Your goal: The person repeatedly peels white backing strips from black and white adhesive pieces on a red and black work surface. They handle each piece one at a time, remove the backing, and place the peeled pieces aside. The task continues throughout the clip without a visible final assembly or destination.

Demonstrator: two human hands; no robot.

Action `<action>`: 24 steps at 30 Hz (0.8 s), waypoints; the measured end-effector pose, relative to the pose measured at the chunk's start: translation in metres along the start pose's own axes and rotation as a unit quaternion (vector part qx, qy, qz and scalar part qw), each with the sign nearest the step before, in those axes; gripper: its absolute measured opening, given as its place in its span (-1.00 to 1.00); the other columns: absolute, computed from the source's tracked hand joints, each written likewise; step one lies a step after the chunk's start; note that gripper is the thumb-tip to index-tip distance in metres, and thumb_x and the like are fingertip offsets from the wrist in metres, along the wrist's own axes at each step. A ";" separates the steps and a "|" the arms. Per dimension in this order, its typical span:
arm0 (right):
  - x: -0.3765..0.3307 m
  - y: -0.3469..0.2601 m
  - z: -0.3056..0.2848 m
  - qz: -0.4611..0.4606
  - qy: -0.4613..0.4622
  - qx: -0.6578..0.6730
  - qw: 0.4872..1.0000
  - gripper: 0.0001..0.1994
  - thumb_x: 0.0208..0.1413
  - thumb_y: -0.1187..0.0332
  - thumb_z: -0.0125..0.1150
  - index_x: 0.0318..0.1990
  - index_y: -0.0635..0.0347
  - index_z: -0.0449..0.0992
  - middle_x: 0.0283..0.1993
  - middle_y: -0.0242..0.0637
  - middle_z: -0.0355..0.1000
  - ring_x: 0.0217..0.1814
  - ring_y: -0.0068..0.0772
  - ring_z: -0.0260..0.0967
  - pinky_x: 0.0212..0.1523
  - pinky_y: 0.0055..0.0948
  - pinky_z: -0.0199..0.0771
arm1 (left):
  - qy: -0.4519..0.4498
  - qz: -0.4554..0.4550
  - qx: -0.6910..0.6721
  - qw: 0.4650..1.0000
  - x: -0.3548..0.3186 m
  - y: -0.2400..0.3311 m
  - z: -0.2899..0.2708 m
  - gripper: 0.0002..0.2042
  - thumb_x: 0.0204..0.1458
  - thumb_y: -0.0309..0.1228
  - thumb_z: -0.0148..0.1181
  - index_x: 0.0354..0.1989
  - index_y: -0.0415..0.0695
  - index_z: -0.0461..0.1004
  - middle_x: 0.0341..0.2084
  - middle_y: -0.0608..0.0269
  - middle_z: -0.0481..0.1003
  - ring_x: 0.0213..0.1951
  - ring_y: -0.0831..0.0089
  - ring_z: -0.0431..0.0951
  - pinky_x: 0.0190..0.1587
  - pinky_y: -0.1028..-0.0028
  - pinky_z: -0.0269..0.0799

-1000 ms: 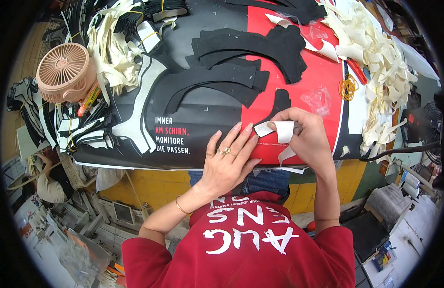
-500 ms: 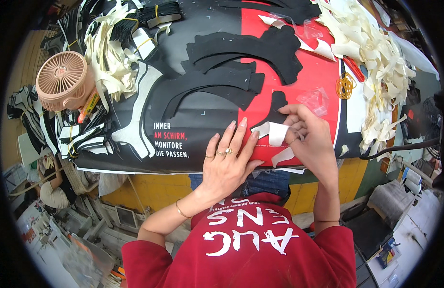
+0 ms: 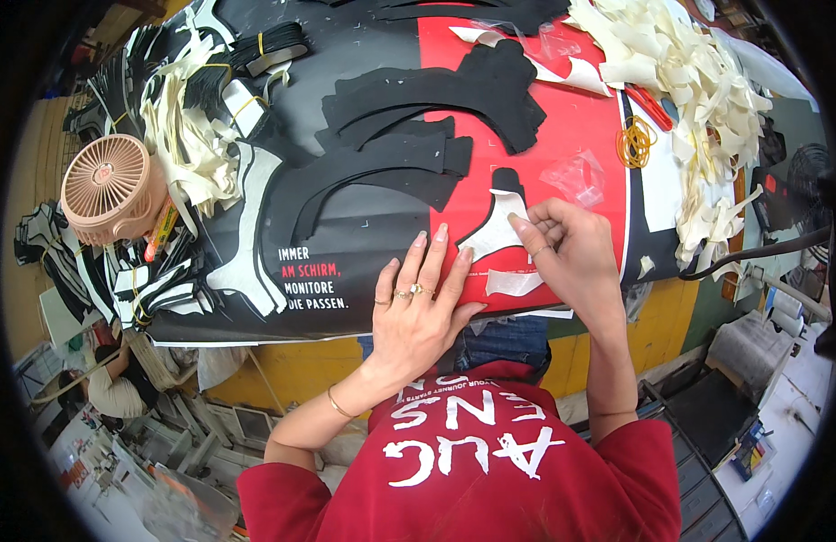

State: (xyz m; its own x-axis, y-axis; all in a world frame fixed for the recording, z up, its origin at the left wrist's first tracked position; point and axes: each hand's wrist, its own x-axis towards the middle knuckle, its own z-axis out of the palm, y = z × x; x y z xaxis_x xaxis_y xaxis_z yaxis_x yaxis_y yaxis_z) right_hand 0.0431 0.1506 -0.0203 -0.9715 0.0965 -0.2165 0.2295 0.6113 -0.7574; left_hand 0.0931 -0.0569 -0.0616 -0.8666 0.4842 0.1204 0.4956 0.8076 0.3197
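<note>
A white Y-shaped cut piece [image 3: 492, 230] lies over a smaller black cut piece [image 3: 507, 178], whose upper end shows above it, on the red part of the printed sheet. My right hand [image 3: 567, 246] has its fingers curled and its thumb on the white piece's right edge, gripping it there. Spread flat on the sheet is my left hand [image 3: 418, 303], open, with its fingertips at the lower left arm of the white piece. A loose white strip [image 3: 515, 283] lies just below, between my hands.
Stacked black cut pieces [image 3: 427, 95] lie beyond my hands. At the left are white-faced pieces [image 3: 248, 230], a pink fan [image 3: 113, 185] and banded bundles [image 3: 160, 285]. Rubber bands [image 3: 635, 142], clear plastic [image 3: 576, 176] and a heap of cream scraps [image 3: 698, 99] lie at the right.
The white piece's curled, lifted end has come down and now lies spread over the black piece. My right hand has shifted slightly left with it; the loose strip has turned more level.
</note>
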 end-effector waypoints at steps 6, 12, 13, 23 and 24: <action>0.002 0.002 0.001 -0.014 0.005 -0.013 1.000 -0.83 0.13 0.43 0.36 -0.36 0.40 0.57 -0.65 -0.42 0.37 -0.62 -0.75 0.21 -0.59 -0.62 0.22 | -0.006 0.001 0.004 1.000 0.001 0.000 -0.001 -0.38 0.03 -0.03 0.29 0.28 0.02 0.42 0.34 0.06 0.27 0.33 0.16 0.27 0.32 0.21 0.03; 0.003 0.004 0.003 -0.030 0.017 -0.035 0.999 -0.82 0.10 0.42 0.38 -0.37 0.40 0.56 -0.64 -0.36 0.38 -0.62 -0.68 0.24 -0.58 -0.58 0.26 | -0.030 -0.003 -0.057 0.998 0.009 -0.001 -0.015 -0.40 0.02 -0.07 0.31 0.26 0.00 0.43 0.32 0.07 0.29 0.32 0.16 0.28 0.32 0.18 0.01; 0.003 0.004 0.003 -0.031 0.019 -0.037 0.999 -0.81 0.09 0.41 0.39 -0.37 0.40 0.56 -0.64 -0.35 0.38 -0.62 -0.67 0.24 -0.57 -0.57 0.27 | -0.023 0.006 -0.061 0.998 0.013 -0.002 -0.019 -0.41 0.02 -0.10 0.32 0.24 -0.01 0.44 0.32 0.08 0.29 0.32 0.17 0.28 0.32 0.17 0.01; 0.010 0.008 -0.004 -0.020 -0.031 -0.039 0.999 -0.83 0.07 0.43 0.37 -0.32 0.41 0.56 -0.52 -0.21 0.53 -0.54 -0.57 0.43 -0.47 -0.52 0.42 | -0.059 0.102 -0.034 0.992 0.079 -0.006 0.003 -0.36 0.09 -0.22 0.25 0.37 -0.07 0.26 0.39 0.25 0.21 0.42 0.25 0.15 0.42 0.08 -0.10; 0.009 0.007 -0.004 -0.021 -0.035 -0.040 0.998 -0.84 0.08 0.45 0.37 -0.31 0.40 0.56 -0.52 -0.21 0.52 -0.54 -0.59 0.43 -0.47 -0.53 0.41 | -0.080 0.097 -0.046 0.991 0.076 -0.007 0.001 -0.35 0.12 -0.19 0.21 0.39 -0.10 0.22 0.43 0.18 0.13 0.45 0.23 0.08 0.43 0.02 -0.16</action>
State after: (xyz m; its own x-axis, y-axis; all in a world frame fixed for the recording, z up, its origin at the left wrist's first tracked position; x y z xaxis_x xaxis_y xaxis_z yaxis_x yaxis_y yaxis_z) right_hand 0.0353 0.1592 -0.0250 -0.9731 0.0156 -0.2298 0.1798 0.6752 -0.7154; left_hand 0.0240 -0.0255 -0.0555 -0.7318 0.6803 0.0406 0.6384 0.6635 0.3902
